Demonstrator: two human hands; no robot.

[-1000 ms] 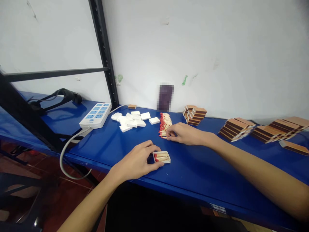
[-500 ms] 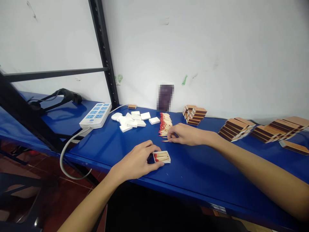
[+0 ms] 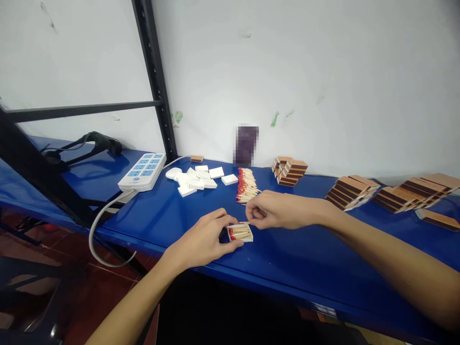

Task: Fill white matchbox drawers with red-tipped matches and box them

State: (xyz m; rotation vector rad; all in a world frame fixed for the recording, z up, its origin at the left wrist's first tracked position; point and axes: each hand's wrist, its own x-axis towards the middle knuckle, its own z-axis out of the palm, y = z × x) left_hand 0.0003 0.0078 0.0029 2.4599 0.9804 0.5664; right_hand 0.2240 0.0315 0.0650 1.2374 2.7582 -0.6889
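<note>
Near the front edge of the blue shelf [image 3: 287, 254], my left hand [image 3: 204, 239] grips a small white matchbox tray [image 3: 251, 238] between thumb and fingers. Several red-tipped matches [image 3: 240, 233] lie side by side in it. My right hand [image 3: 264, 209] pinches a match [image 3: 245, 223] at the tray's far rim, its head pointing left toward my left fingers. Just behind that hand spreads a pile of loose matches [image 3: 247, 184], red heads to the left; its near end is partly covered by my fingers.
White tray pieces [image 3: 197, 181] lie heaped left of the matches. A power strip [image 3: 143, 171] with a cable stands further left, by a black shelf post [image 3: 154, 72]. Stacked matchboxes [image 3: 290, 171] stand back right, with more matchbox stacks [image 3: 350, 191] farther right. One matchbox [image 3: 197, 158] sits near the wall.
My right hand has moved from the near end of the match pile toward me, bringing a match to the tray. My left hand and the tray have stayed in place.
</note>
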